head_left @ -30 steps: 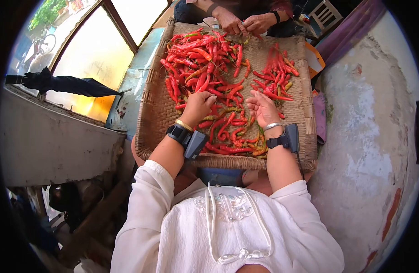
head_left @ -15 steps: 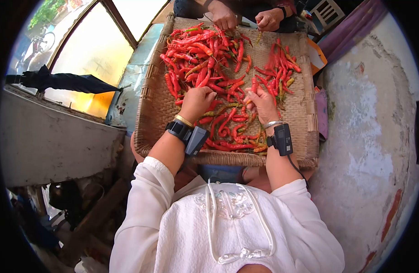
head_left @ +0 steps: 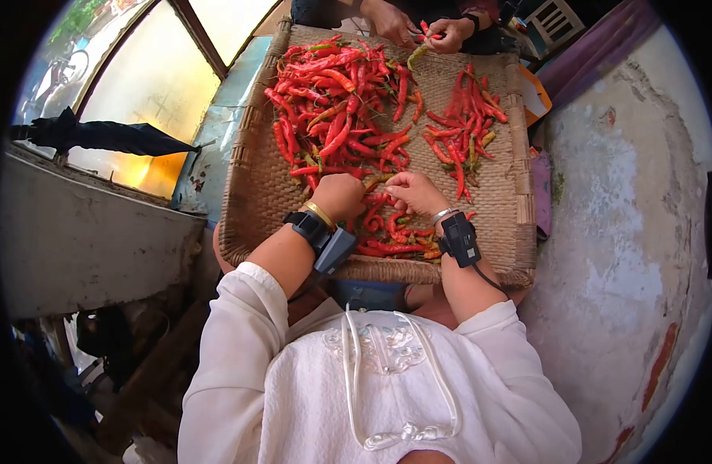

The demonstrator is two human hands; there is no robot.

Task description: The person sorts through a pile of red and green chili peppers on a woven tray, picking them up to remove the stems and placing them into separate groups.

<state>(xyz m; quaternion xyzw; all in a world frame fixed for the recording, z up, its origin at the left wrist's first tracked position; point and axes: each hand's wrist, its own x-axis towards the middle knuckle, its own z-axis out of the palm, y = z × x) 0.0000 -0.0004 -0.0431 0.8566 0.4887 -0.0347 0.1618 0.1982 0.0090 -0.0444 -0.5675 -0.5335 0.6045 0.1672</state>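
Both hands are over a rectangular woven tray (head_left: 244, 178) holding red chili peppers. My left hand (head_left: 338, 196) is closed, back of the hand up, at the lower edge of the big pepper pile (head_left: 325, 85); whatever its fingers hold is hidden. My right hand (head_left: 418, 193) is pinched close beside it, its fingertips at a yellowish-green pepper (head_left: 379, 181) that spans the gap between the hands. Below the hands lies a smaller group of curled peppers (head_left: 391, 247). A separate pepper pile (head_left: 468, 116) rests on the tray's right side.
Across the tray, another person's two hands (head_left: 425, 35) hold a few peppers over the far rim. A folded dark umbrella (head_left: 108, 138) juts in at the left by the window. A rough wall (head_left: 619, 209) stands on the right.
My right hand has moved left and down, away from the right pile, toward my left hand. My left hand has shifted slightly down. The other person's hands have come closer together, with peppers between them.
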